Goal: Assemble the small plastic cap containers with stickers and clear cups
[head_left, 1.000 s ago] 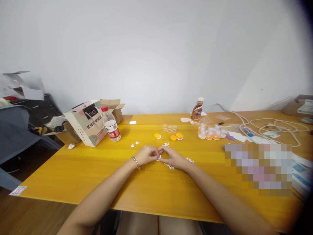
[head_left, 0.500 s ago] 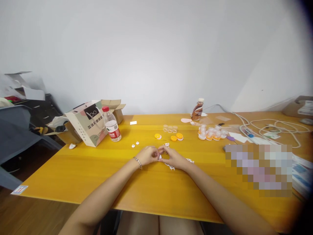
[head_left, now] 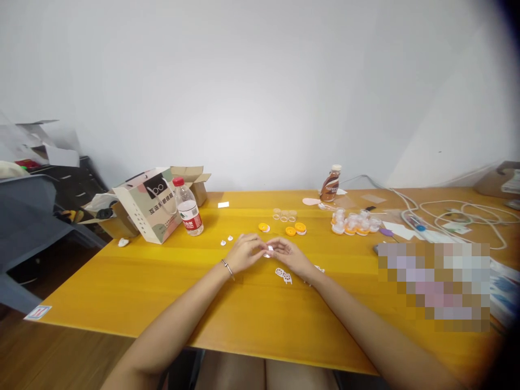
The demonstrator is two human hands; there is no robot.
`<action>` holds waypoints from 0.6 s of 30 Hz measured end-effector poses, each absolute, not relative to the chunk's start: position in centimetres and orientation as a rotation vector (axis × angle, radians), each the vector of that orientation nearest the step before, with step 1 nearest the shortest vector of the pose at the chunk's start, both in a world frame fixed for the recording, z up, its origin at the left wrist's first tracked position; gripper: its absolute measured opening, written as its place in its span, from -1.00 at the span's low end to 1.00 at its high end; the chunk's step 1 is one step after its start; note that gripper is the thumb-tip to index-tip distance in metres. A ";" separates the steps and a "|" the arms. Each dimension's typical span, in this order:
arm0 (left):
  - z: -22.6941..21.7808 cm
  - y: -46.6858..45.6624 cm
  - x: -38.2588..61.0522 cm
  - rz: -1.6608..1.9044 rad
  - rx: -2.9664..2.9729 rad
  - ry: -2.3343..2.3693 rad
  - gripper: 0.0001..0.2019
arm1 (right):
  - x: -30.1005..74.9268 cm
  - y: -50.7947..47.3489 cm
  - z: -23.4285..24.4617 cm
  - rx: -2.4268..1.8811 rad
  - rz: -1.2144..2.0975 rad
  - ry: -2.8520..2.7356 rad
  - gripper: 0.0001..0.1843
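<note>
My left hand (head_left: 247,253), with a bracelet at the wrist, and my right hand (head_left: 291,257) meet over the middle of the table. Between their fingertips they pinch a small white plastic piece (head_left: 268,251), partly hidden by the fingers. Just below my right hand lie white openwork pieces shaped like spoked wheels (head_left: 283,275); more white bits show beyond that wrist. Two small white pieces (head_left: 226,240) rest left of my left hand. Behind the hands are yellow-and-white round parts (head_left: 296,229) and clear plastic rings (head_left: 285,215).
A water bottle (head_left: 188,211), a paper bag (head_left: 152,208) and an open carton (head_left: 197,184) stand at the left. Toward the right are a brown drink bottle (head_left: 330,185), clustered clear-and-orange small containers (head_left: 354,222) and white cables (head_left: 430,203). The table (head_left: 195,319) is yellow.
My fingers have shifted round the white piece, which shows more between them. My right hand has tilted, uncovering more of the wheel-shaped pieces. The whole view has shifted slightly.
</note>
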State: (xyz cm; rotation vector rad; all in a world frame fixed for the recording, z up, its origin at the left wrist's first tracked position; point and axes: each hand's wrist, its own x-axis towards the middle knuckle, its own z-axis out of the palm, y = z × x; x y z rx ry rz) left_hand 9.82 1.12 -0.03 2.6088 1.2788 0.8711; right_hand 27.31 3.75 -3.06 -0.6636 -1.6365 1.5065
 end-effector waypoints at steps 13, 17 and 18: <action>0.1 3.6 3.7 0.345 2.393 1.388 -0.90 | 27.9 4.5 -3.4 -0.901 1.418 -1.528 -0.64; 0.0 3.7 3.3 0.326 2.367 1.418 -0.89 | 27.9 4.6 -3.6 -0.928 1.417 -1.511 -0.63; 0.0 3.8 3.3 0.327 2.358 1.432 -0.88 | 28.0 4.7 -3.6 -0.937 1.414 -1.502 -0.63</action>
